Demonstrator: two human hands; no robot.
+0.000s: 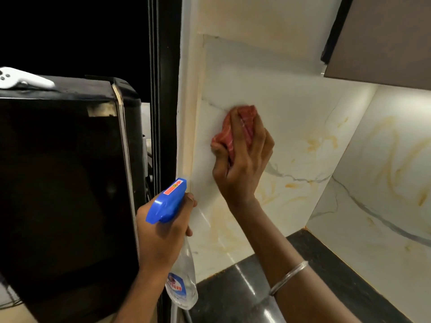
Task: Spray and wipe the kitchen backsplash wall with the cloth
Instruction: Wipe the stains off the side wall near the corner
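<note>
The right hand holds a red cloth against the wall. The left hand holds a spray bottle.

Not much I can read on my feed. Spray bottle: a blue-and-white label sits low on the clear body, with red letters ending in "lin". The start of the word runs out of sight at the left forearm, so I can't confirm the full brand. The print below that word is too blurred to read. The blue trigger head has a red sticker on top with a small yellowish mark, and whatever is printed on it is too small for me to read. That's all the text I can pick out.
</note>
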